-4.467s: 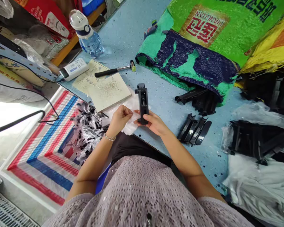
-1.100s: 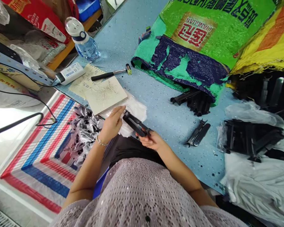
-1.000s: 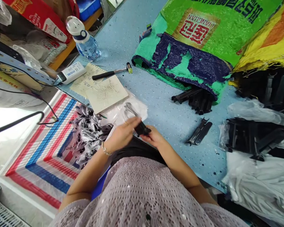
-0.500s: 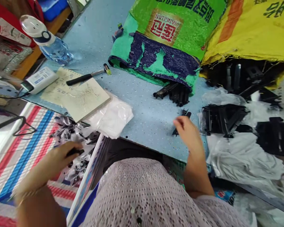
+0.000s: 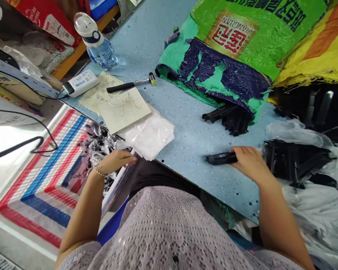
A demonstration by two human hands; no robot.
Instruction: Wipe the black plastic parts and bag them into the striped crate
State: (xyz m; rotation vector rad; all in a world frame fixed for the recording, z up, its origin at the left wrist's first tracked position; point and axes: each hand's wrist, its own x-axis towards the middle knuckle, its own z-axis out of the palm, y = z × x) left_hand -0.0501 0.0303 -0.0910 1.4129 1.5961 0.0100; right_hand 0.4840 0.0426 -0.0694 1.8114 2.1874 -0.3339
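Note:
My right hand [image 5: 249, 163] grips one end of a long black plastic part [image 5: 221, 158] just over the blue table, near its front edge. The part's far end is blurred and points left. My left hand [image 5: 116, 162] holds nothing that I can see, its fingers stretched out to the right. It hovers over the edge of a striped bin, above a pile of small bagged black parts [image 5: 101, 140]. Several similar long black parts [image 5: 233, 118] stick out of the mouth of a green sack [image 5: 214, 71] on the table.
A notepad [image 5: 124, 110], a small hammer [image 5: 132, 85] and a stack of clear bags [image 5: 154, 131] lie at the table's left. A water bottle [image 5: 97, 45] stands behind them. On the right are a yellow sack [image 5: 318, 56] and more black parts [image 5: 294, 161].
My left hand has let go of a small black thing over the bin and moved up and right. My right hand has picked up the black part from the table. The view has shifted left.

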